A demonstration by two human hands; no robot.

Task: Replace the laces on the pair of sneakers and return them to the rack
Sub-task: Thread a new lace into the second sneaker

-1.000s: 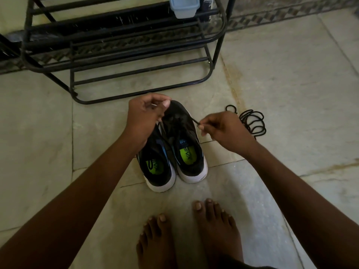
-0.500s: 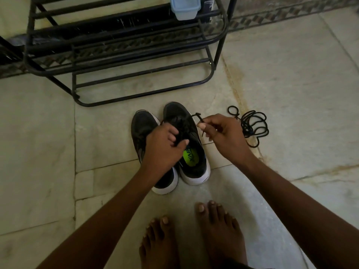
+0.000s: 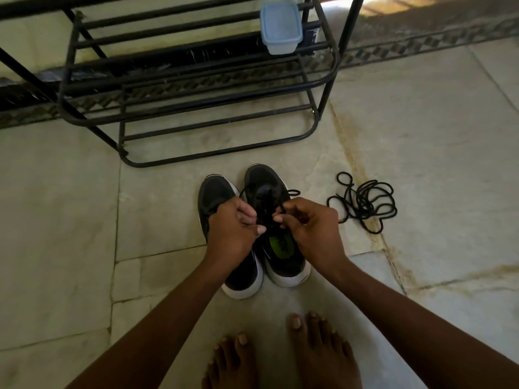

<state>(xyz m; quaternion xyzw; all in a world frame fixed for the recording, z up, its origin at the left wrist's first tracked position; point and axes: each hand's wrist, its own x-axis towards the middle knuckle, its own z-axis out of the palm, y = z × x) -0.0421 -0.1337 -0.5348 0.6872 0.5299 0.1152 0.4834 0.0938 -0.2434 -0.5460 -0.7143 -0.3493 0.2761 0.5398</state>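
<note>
While both hands hover over the right sneaker (image 3: 276, 226), I see my left hand (image 3: 233, 234) and right hand (image 3: 311, 231) each pinching its black lace (image 3: 292, 192) (fingers curled); the spare lace bundle (image 3: 365, 204) lies beside my right hand, the shoe rack (image 3: 196, 88) beyond.

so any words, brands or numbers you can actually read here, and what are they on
None can be read for certain.
Right sneaker: dark print on its green insole, too blurred to read.
Left sneaker: its insole is hidden under the left hand.
Blue-lidded container on the rack: no label visible.
A black thing behind the container bears pale marks, too small to read.
</note>
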